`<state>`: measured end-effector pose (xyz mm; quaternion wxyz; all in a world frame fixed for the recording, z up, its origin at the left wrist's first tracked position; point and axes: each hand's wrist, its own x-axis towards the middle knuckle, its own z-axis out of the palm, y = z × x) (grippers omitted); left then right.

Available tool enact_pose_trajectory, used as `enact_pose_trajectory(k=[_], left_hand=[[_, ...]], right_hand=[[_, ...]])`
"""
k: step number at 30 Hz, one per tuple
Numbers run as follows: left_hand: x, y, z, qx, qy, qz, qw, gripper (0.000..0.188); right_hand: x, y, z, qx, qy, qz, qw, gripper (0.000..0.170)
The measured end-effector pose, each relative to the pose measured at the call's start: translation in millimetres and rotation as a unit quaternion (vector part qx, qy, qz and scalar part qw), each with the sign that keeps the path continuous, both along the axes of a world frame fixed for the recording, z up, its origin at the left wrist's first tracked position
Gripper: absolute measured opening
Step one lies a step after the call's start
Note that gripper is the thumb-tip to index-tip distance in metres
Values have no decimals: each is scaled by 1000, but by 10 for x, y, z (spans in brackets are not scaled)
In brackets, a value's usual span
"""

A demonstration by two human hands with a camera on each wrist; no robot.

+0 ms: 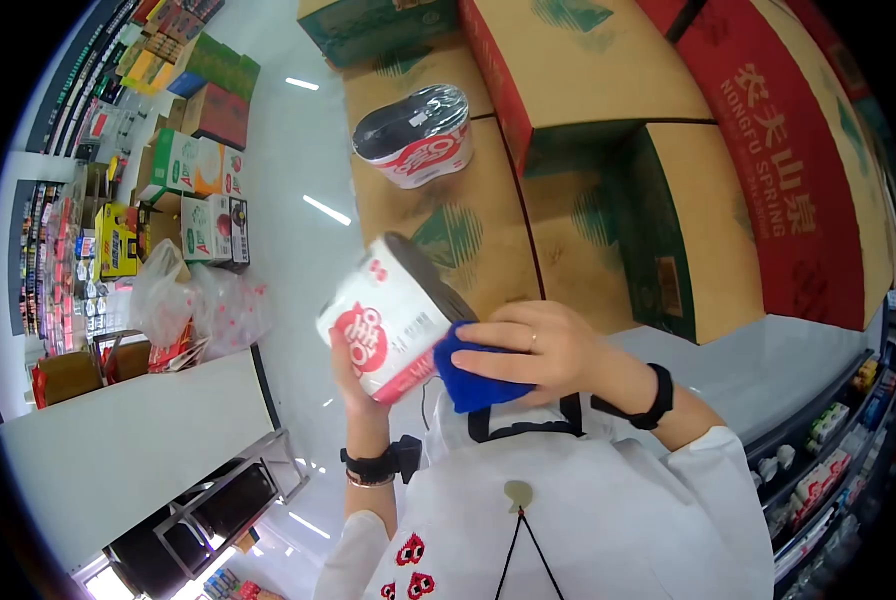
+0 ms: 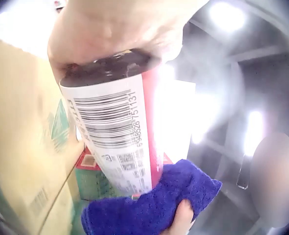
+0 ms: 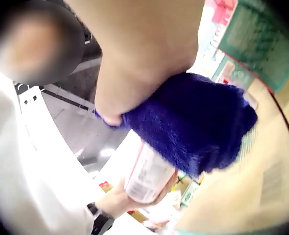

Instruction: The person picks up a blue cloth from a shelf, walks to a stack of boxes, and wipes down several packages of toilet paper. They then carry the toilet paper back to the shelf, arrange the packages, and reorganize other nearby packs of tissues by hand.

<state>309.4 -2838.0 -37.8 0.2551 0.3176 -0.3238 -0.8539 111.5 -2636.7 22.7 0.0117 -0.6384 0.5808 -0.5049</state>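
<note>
A white, red and pink wrapped pack (image 1: 393, 325) with a dark side is held tilted above the lap; the left hand (image 1: 360, 375) grips its lower left side. The right hand (image 1: 538, 350) holds a blue cloth (image 1: 473, 375) against the pack's right end. In the left wrist view the pack's barcode side (image 2: 110, 122) faces the camera, the left hand (image 2: 120, 34) over one end and the cloth (image 2: 154, 203) at the other. The right wrist view has the right hand (image 3: 144, 73) gripping the bunched cloth (image 3: 193, 122), pressed to the pack (image 3: 149, 171).
A second wrapped pack (image 1: 418, 140) stands on the cardboard cartons (image 1: 488, 230) ahead. Taller cartons (image 1: 608, 60) rise at the right, beside a red one (image 1: 798, 200). At left are a white table (image 1: 148, 430), plastic bags (image 1: 203, 305) and stocked shelves; more shelves (image 1: 828, 450) stand lower right.
</note>
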Motion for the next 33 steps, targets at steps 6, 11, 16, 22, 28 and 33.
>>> enact_pose_trajectory(k=[6,11,16,22,28,33], left_hand=[[-38,-164,133,-21,-3,102,995,57],[-205,-23,147,-73,-79,97,989,52],[-454,297,250,-50,-83,50,994,56],[-488,59,379,-118,-143,-17,982,51],[-743,-272,225,-270,-199,-79,939,52],[-876,-361,7,-270,-185,-119,937,51]], right_hand=[[-458,120,-99,266,141,-244,922,68],[-63,-211,-190,207,164,-190,946,71],[227,-484,-486,145,161,-155,964,53],[-252,-670,-562,152,-217,-168,950,88],[-799,-720,-686,247,-324,-52,912,93],[-901,-796,-1079,260,-293,-153,907,125]])
